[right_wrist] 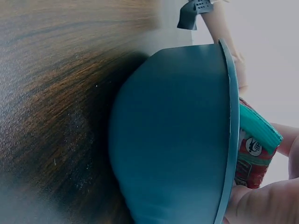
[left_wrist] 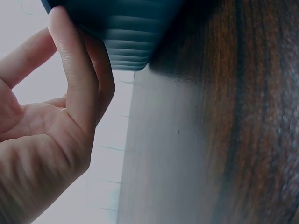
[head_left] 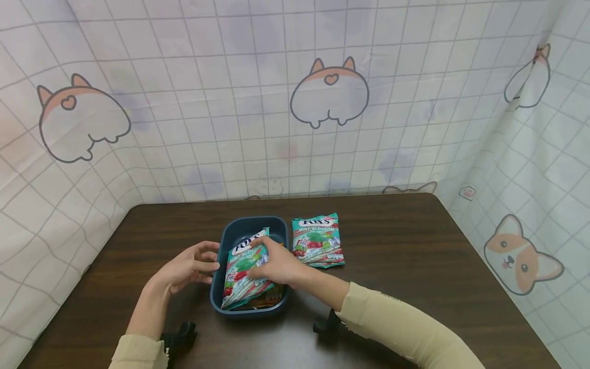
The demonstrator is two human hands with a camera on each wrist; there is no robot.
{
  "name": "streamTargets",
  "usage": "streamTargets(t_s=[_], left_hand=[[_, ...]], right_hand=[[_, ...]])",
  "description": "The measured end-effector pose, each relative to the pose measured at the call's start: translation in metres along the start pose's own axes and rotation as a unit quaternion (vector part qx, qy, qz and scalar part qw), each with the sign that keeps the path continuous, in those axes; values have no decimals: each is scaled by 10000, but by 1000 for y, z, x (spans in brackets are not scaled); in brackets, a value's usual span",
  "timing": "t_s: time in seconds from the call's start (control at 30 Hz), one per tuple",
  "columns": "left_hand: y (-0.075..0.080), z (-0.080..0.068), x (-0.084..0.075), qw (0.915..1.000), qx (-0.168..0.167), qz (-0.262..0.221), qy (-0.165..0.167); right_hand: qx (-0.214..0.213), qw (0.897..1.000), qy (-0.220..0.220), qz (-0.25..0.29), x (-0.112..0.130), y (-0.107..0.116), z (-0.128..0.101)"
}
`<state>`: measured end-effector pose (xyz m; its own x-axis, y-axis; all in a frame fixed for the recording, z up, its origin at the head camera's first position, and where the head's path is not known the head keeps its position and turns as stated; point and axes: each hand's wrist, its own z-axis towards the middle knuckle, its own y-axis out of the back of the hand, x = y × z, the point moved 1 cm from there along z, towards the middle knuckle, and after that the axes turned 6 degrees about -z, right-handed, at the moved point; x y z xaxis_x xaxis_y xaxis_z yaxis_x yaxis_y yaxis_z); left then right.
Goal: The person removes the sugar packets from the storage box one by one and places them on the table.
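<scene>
While a dark blue tub (head_left: 216,297) stands on the dark wooden table (head_left: 415,256), a candy packet (head_left: 244,277) printed in green and red is held over it by the right hand (head_left: 276,266). The packet is gripped from above, with the fingers (head_left: 267,243) curled over its upper face and the thumb side toward its lower edge. It is tilted, its top end raised near the far wall of the tub and its lower end resting inside near the front rim. Beneath it, more packaging is partly seen in the tub, though what it is cannot be told. In the right wrist view the outer wall of the tub (right_wrist: 173,140) fills the middle, and an edge of the packet (right_wrist: 254,149) is seen sticking up past the rim.

The left hand (head_left: 191,266) is placed at the left side of the tub, its fingers relaxed and slightly bent, with nothing gripped. In the left wrist view the fingertips (left_wrist: 65,28) are pressed against the ribbed outer wall of the tub (left_wrist: 126,32).

A second candy packet (head_left: 317,241) of the same kind is laid flat on the table just beside the tub, on its right. Both forearms are covered by cream sleeves (head_left: 405,328). The table is enclosed by a white checked cloth (head_left: 184,102) printed with cartoon dogs.
</scene>
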<state>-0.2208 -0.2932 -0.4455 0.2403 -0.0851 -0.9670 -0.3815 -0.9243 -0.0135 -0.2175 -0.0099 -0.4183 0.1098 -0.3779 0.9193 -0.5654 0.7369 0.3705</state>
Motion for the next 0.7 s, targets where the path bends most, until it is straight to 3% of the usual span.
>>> streamTargets(t_s=[0.27, 0.7], left_hand=[[0, -2, 0, 10000, -58, 12, 9], [-2, 1, -1, 10000, -37, -15, 3]], right_hand=[[86, 9999, 66, 33, 1, 0, 2], [-32, 9974, 121, -715, 0, 3, 5]])
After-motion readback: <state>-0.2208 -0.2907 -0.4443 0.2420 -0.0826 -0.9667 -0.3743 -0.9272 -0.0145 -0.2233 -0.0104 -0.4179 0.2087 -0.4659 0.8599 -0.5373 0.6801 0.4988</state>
